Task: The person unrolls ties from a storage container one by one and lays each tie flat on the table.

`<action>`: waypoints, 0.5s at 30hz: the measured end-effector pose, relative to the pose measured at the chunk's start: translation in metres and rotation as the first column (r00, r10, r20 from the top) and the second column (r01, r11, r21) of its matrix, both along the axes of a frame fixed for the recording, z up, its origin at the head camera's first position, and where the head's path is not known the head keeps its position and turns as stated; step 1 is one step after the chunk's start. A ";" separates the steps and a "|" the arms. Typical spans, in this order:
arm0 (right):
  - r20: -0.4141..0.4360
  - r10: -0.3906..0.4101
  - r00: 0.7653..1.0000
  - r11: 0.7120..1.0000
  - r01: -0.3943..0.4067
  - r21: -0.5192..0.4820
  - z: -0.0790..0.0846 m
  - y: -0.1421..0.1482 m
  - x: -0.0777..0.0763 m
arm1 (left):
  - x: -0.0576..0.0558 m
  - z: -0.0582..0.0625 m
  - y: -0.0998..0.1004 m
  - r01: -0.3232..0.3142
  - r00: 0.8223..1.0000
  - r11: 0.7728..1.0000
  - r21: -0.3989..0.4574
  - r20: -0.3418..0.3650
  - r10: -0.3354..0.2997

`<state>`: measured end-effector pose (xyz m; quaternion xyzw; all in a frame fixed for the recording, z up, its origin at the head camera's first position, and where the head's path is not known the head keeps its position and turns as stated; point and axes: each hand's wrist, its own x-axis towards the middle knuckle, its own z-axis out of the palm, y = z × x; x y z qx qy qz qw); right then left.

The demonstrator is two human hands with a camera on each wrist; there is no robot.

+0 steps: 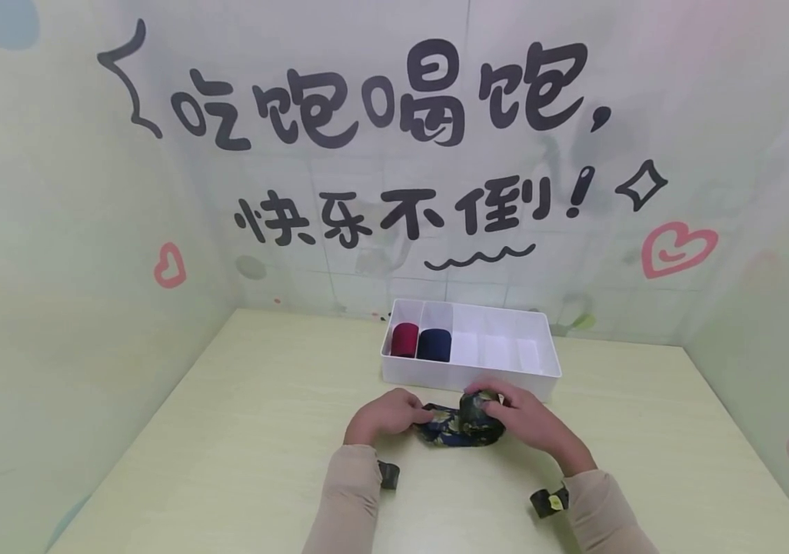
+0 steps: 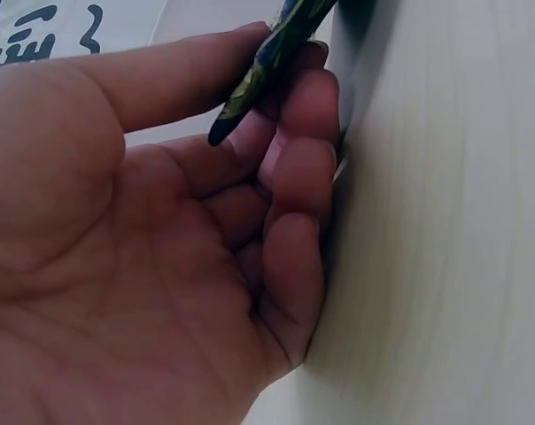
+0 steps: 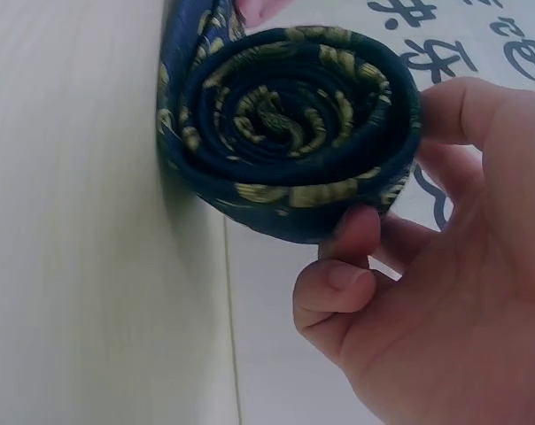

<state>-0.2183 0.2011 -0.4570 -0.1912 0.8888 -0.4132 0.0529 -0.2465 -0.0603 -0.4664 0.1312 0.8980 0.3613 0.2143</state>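
A dark blue necktie (image 1: pixel 446 427) with a yellow-green pattern lies on the table, mostly rolled into a coil. My right hand (image 1: pixel 522 415) holds the coil, its fingers and thumb curled round the roll's outer side. Seen from the right wrist, the roll (image 3: pixel 290 197) shows a spiral of several layers, with a flat tail running off beyond it. My left hand (image 1: pixel 387 412) pinches the tail's loose end (image 2: pixel 250 93) between thumb and fingers, low over the tabletop.
Behind the hands stands a white divided box (image 1: pixel 467 375). Its left compartments hold a red roll (image 1: pixel 404 338) and a navy roll (image 1: pixel 434 345). Printed curtains (image 1: pixel 339 269) enclose the pale table (image 1: pixel 242 431) at the back and sides.
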 end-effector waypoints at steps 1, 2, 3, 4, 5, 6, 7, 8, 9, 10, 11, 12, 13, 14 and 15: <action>-0.001 -0.001 1.000 1.000 0.001 -0.001 0.001 0.001 0.000 | 0.000 0.000 0.000 0.000 1.000 1.000 0.001 0.001 0.000; -0.004 0.000 1.000 1.000 0.000 0.004 0.001 0.002 0.000 | -0.001 -0.001 0.000 0.000 1.000 1.000 0.002 0.002 0.000; -0.006 -0.005 1.000 1.000 0.005 0.004 0.002 0.003 0.000 | -0.001 -0.001 0.000 0.000 1.000 1.000 0.003 0.002 0.000; -0.010 -0.010 1.000 1.000 0.010 0.005 0.002 0.004 -0.001 | -0.001 -0.001 -0.001 -0.003 1.000 1.000 0.003 0.004 0.003; -0.008 -0.017 1.000 1.000 0.017 0.003 0.001 0.005 -0.001 | 0.000 -0.001 -0.001 -0.006 1.000 1.000 0.004 0.007 0.006; -0.009 -0.023 1.000 1.000 0.023 0.004 0.002 0.005 0.000 | 0.000 -0.001 -0.001 -0.009 1.000 1.000 0.005 0.009 0.009; -0.010 -0.029 1.000 1.000 0.029 0.004 0.001 0.005 0.000 | 0.000 -0.001 -0.001 -0.012 1.000 1.000 0.006 0.011 0.012; -0.010 -0.032 0.999 0.999 0.033 0.005 0.001 0.005 0.000 | 0.000 0.000 -0.001 -0.013 1.000 1.000 0.007 0.013 0.013; -0.009 -0.036 0.999 0.999 0.036 0.004 0.001 0.006 0.000 | 0.001 0.000 -0.001 -0.014 1.000 1.000 0.009 0.014 0.014; -0.008 -0.038 0.999 0.999 0.038 0.006 0.001 0.006 0.000 | 0.001 0.000 -0.001 -0.014 1.000 1.000 0.010 0.013 0.014; -0.008 -0.042 0.999 0.999 0.042 0.008 0.002 0.006 0.000 | 0.001 0.000 -0.001 -0.014 1.000 1.000 0.009 0.013 0.014; -0.010 -0.046 0.999 0.999 0.046 0.010 0.002 0.006 0.000 | 0.001 0.000 -0.001 -0.013 1.000 1.000 0.010 0.013 0.013; -0.011 -0.054 0.998 0.998 0.054 0.013 0.002 0.006 0.000 | 0.001 0.000 -0.001 -0.013 1.000 1.000 0.011 0.014 0.013; -0.013 -0.061 0.998 0.998 0.062 0.019 0.002 0.006 0.001 | 0.001 0.000 -0.001 -0.014 1.000 1.000 0.011 0.014 0.013; -0.017 -0.069 0.997 0.997 0.069 0.025 0.003 0.007 0.001 | 0.001 0.000 -0.001 -0.015 1.000 1.000 0.011 0.016 0.015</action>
